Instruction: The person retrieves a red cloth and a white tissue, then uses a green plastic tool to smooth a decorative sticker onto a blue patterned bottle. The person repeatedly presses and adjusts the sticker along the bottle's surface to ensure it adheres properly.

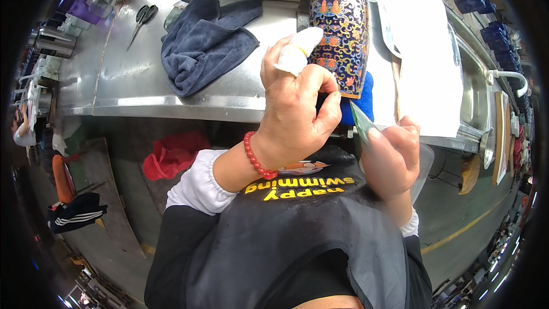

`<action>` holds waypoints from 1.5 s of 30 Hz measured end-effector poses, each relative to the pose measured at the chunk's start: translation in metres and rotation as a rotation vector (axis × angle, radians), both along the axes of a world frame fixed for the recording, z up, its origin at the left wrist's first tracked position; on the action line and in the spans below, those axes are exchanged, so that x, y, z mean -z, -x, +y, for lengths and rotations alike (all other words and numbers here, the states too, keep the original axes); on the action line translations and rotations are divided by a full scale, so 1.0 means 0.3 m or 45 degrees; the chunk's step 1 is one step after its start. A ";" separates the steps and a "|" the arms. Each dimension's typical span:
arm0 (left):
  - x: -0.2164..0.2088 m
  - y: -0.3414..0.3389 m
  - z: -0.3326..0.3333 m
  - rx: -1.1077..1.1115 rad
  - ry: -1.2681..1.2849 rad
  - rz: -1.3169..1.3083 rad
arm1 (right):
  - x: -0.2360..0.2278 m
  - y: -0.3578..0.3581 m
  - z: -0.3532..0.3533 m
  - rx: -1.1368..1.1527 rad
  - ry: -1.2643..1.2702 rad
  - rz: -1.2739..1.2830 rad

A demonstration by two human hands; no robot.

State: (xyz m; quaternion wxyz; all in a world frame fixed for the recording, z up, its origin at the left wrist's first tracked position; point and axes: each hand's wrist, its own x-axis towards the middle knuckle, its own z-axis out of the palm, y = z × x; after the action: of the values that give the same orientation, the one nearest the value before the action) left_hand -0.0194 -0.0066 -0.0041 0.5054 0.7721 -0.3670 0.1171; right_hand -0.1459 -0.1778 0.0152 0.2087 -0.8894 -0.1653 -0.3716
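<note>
A dark blue vase (pixel 338 28) with gold scrollwork and orange flowers lies on its side, its gold-edged end toward me. Under that end shows a blue cloth (pixel 366 94). My left hand (pixel 300 103) is closed at the vase's near left edge, thumb and forefinger bent together at the rim. A white wrapping (pixel 300 51) covers one of its fingers, which lies along the vase's side. In my right hand (pixel 392 157) a thin, pointed, greenish see-through piece (pixel 361 121) is pinched, its tip close to the vase's rim. What kind of piece it is cannot be made out.
A grey-blue towel (pixel 206 46) lies on the metal bench (pixel 137 86), with black-handled scissors (pixel 142 22) left of it. White sheeting (pixel 426 51) covers the right side, beside a sink (pixel 476 86). A red cloth (pixel 174 154) is below the bench edge. Another person (pixel 24 129) is far left.
</note>
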 end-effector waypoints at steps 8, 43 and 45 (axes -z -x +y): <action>0.000 0.012 -0.005 0.015 -0.002 -0.147 | -0.007 -0.002 -0.015 0.039 -0.015 -0.046; 0.041 -0.025 0.041 -0.032 0.102 -0.253 | -0.065 -0.085 -0.016 -0.079 0.222 -0.018; 0.045 -0.022 0.053 -0.016 0.069 -0.314 | -0.071 -0.087 -0.019 -0.081 0.231 -0.010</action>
State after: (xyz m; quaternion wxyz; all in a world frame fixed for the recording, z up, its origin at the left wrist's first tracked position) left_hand -0.0129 0.0092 -0.0175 0.4764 0.7403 -0.4182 0.2240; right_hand -0.1200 -0.1834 0.0364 0.1383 -0.8974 -0.2273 -0.3519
